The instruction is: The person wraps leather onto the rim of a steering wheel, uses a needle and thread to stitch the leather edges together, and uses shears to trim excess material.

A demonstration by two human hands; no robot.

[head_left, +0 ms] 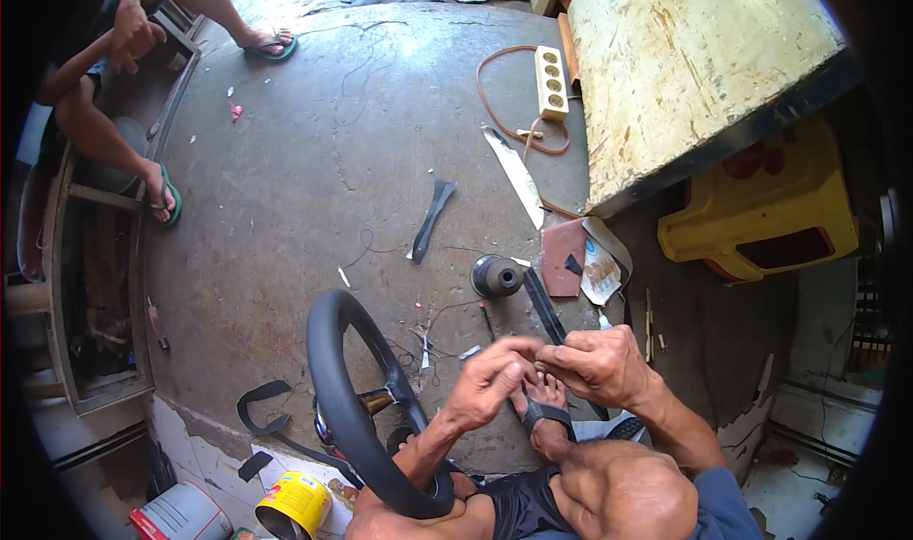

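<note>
My left hand (490, 378) and my right hand (599, 359) meet at the fingertips above my foot, both closed in pinches; what is between them is too small to make out, and the left fingers are blurred. A black padded steering wheel (330, 357) rests upright against my body, around my left forearm. Beyond my hands are a black cylindrical piece (496, 276) with a hole, long black strips (542, 302) and a pink block (560, 243). A loose black strap (257, 407) lies left of the wheel.
Another person's legs (119, 141) and hands are at upper left, beside a framed cabinet (100, 217). A worn board surface (694, 55) and yellow plastic shell (761, 207) stand right. A power strip (552, 82) with cord, scraps, a yellow tin (302, 497) and a bucket (181, 516) sit on the floor.
</note>
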